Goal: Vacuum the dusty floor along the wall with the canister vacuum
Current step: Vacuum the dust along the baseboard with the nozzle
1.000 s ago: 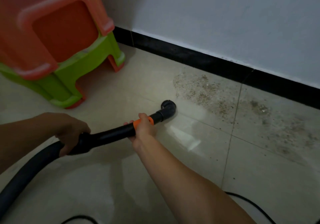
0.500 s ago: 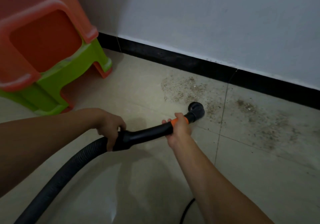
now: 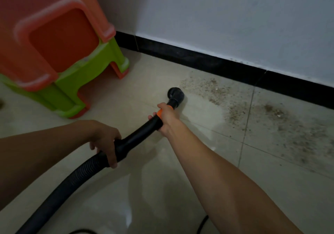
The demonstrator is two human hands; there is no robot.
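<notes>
Head view: your left hand (image 3: 106,144) curls its fingers round the black tube (image 3: 142,131) where the ribbed hose (image 3: 72,179) joins. Your right hand (image 3: 167,119) clamps the tube up by the orange ring (image 3: 159,112). The round nozzle (image 3: 176,94) is down at the tiled floor (image 3: 155,194), right at the left edge of the dust (image 3: 235,105) that runs along the black skirting (image 3: 216,62). Stacked orange and green stools (image 3: 54,56) stand to the left.
</notes>
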